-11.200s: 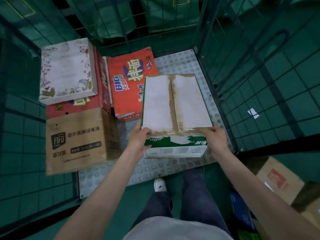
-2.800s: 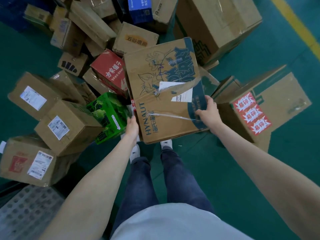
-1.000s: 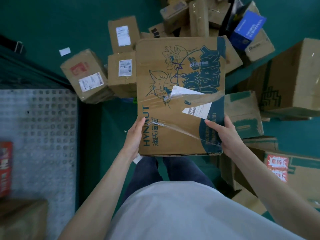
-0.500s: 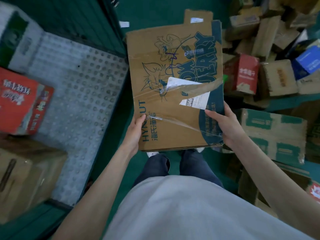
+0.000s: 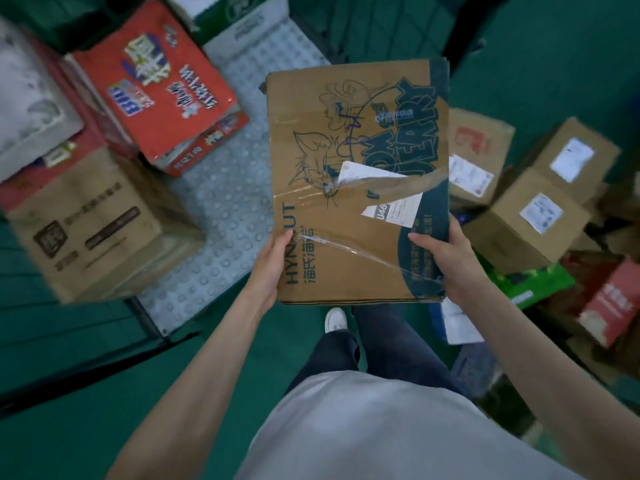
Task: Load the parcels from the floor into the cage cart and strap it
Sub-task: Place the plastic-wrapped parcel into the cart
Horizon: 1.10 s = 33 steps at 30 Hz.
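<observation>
hands (image 5: 360, 265) outstretched, gripping both sides of cardboard parcel (image 5: 346, 188)

My white shoe (image 5: 335, 318) stands on the green floor (image 5: 86, 420). I wear dark jeans (image 5: 391, 344) and a grey shirt (image 5: 374, 431).

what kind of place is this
Probably a parcel sorting depot or warehouse: labelled cartons heaped on a green floor, and a cage cart with a studded metal deck part-loaded with boxes.

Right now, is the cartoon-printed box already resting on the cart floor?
No, both the left hand and right hand hold the cartoon-printed box above it.
</observation>
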Available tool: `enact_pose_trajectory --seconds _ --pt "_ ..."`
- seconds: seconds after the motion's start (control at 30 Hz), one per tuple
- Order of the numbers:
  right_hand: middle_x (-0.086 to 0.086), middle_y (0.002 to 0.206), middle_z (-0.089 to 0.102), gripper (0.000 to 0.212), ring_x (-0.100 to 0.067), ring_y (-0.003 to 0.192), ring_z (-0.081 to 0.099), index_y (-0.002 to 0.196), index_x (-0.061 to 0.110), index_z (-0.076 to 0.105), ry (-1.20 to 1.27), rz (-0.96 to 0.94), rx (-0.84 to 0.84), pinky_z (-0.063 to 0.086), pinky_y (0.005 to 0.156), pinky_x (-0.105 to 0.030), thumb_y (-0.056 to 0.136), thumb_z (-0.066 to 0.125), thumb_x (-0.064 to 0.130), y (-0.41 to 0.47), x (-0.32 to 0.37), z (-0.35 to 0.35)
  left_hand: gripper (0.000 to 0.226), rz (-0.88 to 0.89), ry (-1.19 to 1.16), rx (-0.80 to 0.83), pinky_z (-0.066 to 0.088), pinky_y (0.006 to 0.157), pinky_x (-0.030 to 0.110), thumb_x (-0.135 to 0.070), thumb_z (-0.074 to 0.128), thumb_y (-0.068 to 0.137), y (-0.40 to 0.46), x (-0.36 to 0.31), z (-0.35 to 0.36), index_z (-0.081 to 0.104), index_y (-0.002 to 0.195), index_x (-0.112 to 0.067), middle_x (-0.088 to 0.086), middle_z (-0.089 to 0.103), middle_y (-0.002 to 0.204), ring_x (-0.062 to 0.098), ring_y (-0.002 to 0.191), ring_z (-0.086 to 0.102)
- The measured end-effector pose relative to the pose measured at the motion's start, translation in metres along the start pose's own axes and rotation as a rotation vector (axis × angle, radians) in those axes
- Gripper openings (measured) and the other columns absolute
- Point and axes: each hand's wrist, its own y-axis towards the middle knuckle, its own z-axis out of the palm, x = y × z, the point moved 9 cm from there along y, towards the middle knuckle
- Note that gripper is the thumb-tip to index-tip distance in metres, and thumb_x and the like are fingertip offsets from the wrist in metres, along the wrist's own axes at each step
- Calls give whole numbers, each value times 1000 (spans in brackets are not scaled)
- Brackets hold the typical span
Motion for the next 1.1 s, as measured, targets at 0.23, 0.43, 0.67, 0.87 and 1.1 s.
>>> enact_pose_trajectory --seconds 0.23,0.43,0.67,0.87,1.1 --pt "2 117 69 58 -19 100 68 139 24 48 -152 1 93 55 76 -36 87 73 16 82 58 51 33 2 -203 -61 52 97 46 -42 48 100 35 -45 -9 65 122 -24 1 73 111 19 108 67" --pt "0 121 65 63 -22 104 64 143 27 40 -227 9 130 54 79 -40 90 71 14 140 120 84 33 7 -336 -132 53 94 42 -41 48 101 72 -100 -13 68 116 -20 4 74 109 20 105 69" --pt "2 116 64 62 -19 100 64 143 26 39 -272 28 153 53 77 -39 90 70 15 186 167 123 29 4 -390 -143 57 70 31 -39 49 101 114 -150 -17 67 111 -19 2 77 97 15 89 73" --pt "2 121 65 61 -24 106 64 142 30 43 -316 32 159 55 87 -45 89 71 18 228 196 177 25 2 -429 -170 56 75 34 -37 51 101 158 -187 -44 69 105 -20 2 77 96 16 89 73" --pt "-2 117 67 55 -25 102 65 138 26 48 -338 53 161 55 75 -39 89 70 13 276 229 242 26 -59 -494 -156 56 66 29 -35 49 101 211 -221 -76 69 97 -18 0 77 86 15 82 72"
